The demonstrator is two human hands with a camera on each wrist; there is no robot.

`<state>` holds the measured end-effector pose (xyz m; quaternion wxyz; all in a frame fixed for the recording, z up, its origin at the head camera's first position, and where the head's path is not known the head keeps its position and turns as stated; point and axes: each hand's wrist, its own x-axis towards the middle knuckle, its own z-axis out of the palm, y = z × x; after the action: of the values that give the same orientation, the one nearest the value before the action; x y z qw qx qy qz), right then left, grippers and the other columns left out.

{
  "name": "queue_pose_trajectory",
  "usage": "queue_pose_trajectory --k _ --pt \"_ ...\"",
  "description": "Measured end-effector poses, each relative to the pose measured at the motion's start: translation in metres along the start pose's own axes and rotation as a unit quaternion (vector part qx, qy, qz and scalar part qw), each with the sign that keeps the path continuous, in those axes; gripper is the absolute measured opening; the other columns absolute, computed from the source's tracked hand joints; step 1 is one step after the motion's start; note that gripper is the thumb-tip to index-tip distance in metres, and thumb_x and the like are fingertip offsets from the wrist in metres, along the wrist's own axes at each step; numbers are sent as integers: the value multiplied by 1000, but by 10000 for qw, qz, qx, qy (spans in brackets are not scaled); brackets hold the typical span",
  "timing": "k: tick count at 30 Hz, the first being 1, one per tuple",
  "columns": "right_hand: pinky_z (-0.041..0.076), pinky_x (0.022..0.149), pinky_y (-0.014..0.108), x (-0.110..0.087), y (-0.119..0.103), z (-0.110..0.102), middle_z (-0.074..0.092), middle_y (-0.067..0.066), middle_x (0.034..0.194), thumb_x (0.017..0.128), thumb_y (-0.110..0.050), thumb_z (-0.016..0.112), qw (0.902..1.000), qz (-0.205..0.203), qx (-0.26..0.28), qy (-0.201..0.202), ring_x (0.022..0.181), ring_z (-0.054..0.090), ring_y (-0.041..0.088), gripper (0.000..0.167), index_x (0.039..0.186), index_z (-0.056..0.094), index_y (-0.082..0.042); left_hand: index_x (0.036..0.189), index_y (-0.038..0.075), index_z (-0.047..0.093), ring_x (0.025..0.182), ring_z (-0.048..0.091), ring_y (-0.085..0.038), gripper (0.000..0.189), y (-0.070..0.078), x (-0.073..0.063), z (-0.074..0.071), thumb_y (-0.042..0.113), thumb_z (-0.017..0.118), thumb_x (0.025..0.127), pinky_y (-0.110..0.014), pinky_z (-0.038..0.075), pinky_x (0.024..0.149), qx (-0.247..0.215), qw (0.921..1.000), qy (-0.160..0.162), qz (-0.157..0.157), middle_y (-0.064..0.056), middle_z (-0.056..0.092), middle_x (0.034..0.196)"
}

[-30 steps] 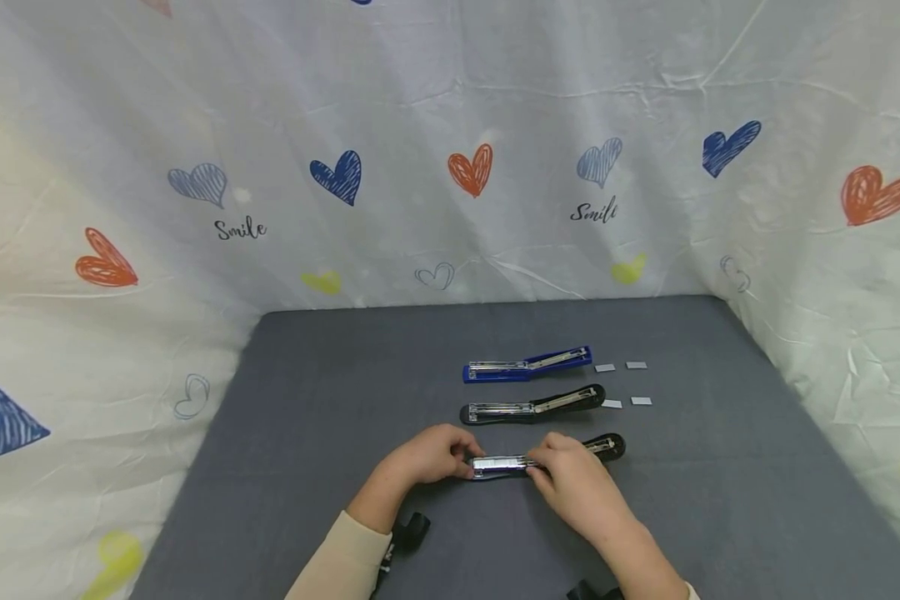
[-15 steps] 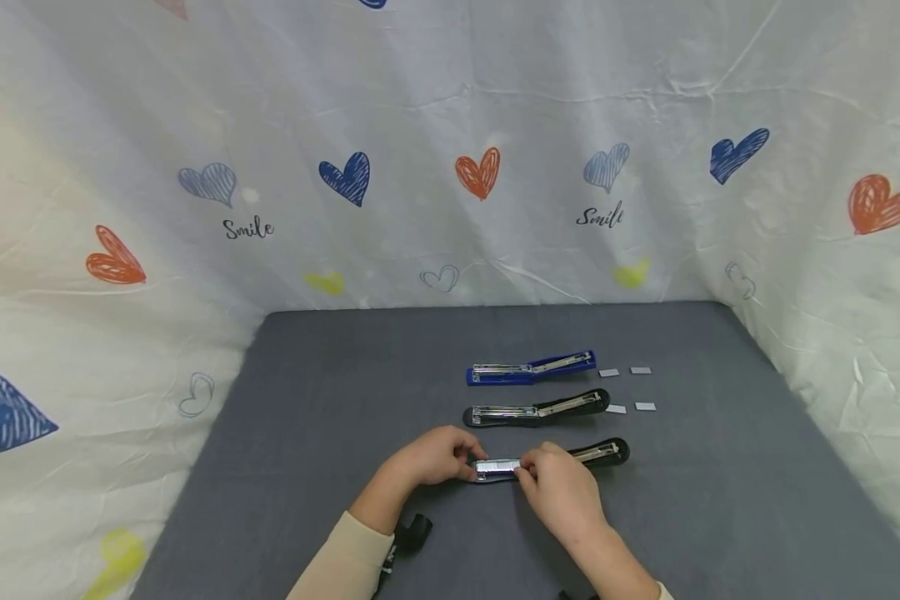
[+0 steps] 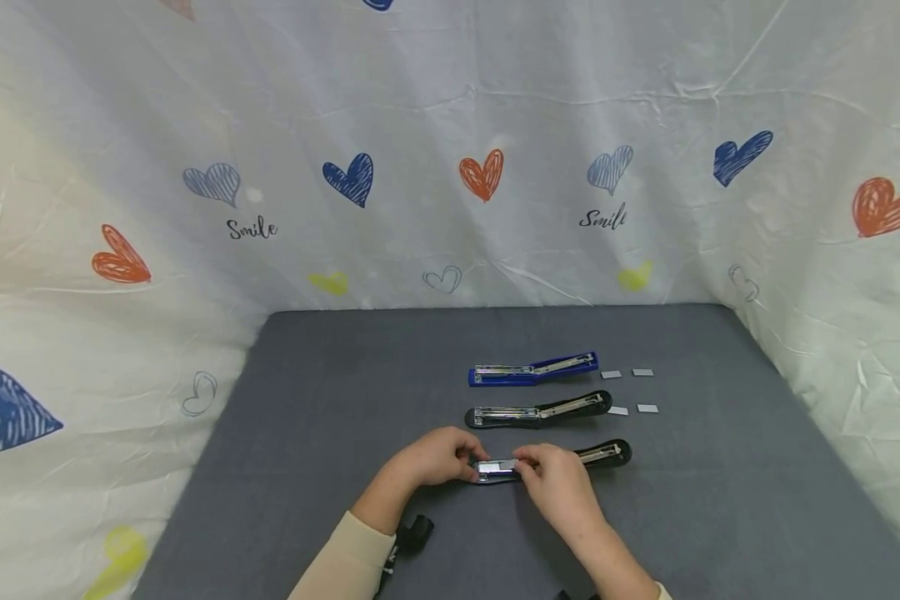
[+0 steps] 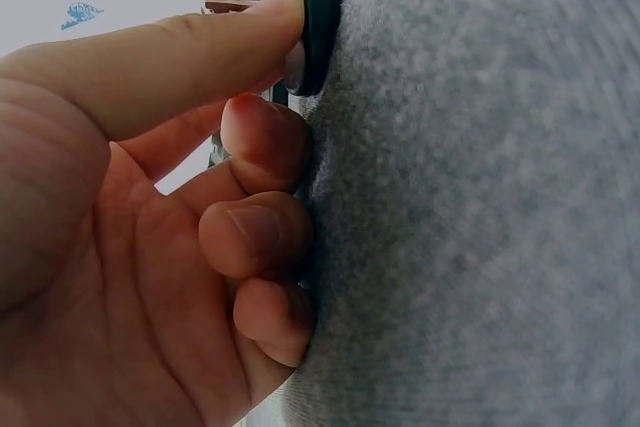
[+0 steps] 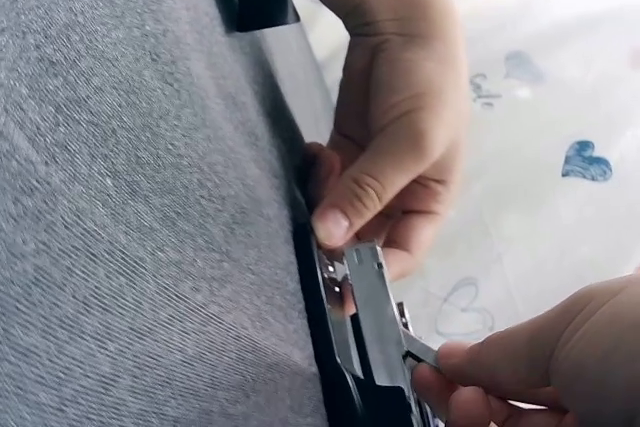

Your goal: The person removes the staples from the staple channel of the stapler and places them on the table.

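Observation:
An opened black stapler [image 3: 607,452] lies nearest the person, its metal magazine [image 5: 376,312] showing between the hands. The left hand [image 3: 438,457] grips its left end. In the left wrist view, the left thumb [image 4: 270,22] presses the stapler's dark base [image 4: 322,27], and the other fingers curl beside it close to the cloth. The right hand [image 3: 558,479] pinches a small grey staple strip [image 5: 424,350] between thumb and fingertips, slanting against the top of the magazine. The right fingers cover the stapler's middle in the head view.
Behind lie another opened black stapler [image 3: 506,417] and an opened blue stapler [image 3: 502,377]. Several small pale strips, such as one staple strip [image 3: 647,408], lie right of them on the grey cloth [image 3: 360,375]. A black wrist strap [image 3: 416,533] is by the left forearm.
The right hand has moved left along the stapler's magazine, uncovering more of its right part. The left hand keeps its hold on the left end. The head view has shifted slightly.

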<state>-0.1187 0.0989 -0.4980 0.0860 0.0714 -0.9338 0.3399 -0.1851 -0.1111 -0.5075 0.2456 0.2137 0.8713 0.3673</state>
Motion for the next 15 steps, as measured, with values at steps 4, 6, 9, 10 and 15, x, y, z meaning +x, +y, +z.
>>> queue_pose_trajectory --k 4,6,9,10,15 --pt "53 66 34 0 0 -6 76 -1 86 86 -4 82 10000 -15 30 23 74 68 10 10 94 81 -9 100 17 80 55 44 -10 20 0 0 0 5 83 85 -27 34 54 -14 10000 13 17 3 53 63" --pt "54 67 34 1 0 -11 76 -1 87 86 -4 81 9999 60 132 -10 75 67 10 10 95 81 -9 101 17 80 55 44 -10 20 0 1 0 4 83 85 -27 34 54 -16 10000 16 31 3 53 63" --pt "54 67 33 1 -1 -18 76 -1 89 87 -4 81 9994 136 306 -50 76 67 10 10 95 81 -9 101 17 80 56 45 -10 21 0 1 0 4 83 84 -27 34 54 9 10000 23 34 3 53 63" --pt "54 67 33 1 -1 -20 76 -1 89 87 -5 81 9992 167 361 -53 77 67 10 10 96 81 -10 101 17 80 56 45 -10 21 0 1 0 4 83 84 -27 34 54 19 10000 24 29 3 53 63" --pt "53 68 34 2 -1 -35 76 -1 91 89 -6 80 9981 404 474 -48 79 67 11 11 99 81 -10 102 16 80 56 44 -9 21 0 1 1 6 83 85 -26 34 54 75 10000 21 -6 4 53 63"
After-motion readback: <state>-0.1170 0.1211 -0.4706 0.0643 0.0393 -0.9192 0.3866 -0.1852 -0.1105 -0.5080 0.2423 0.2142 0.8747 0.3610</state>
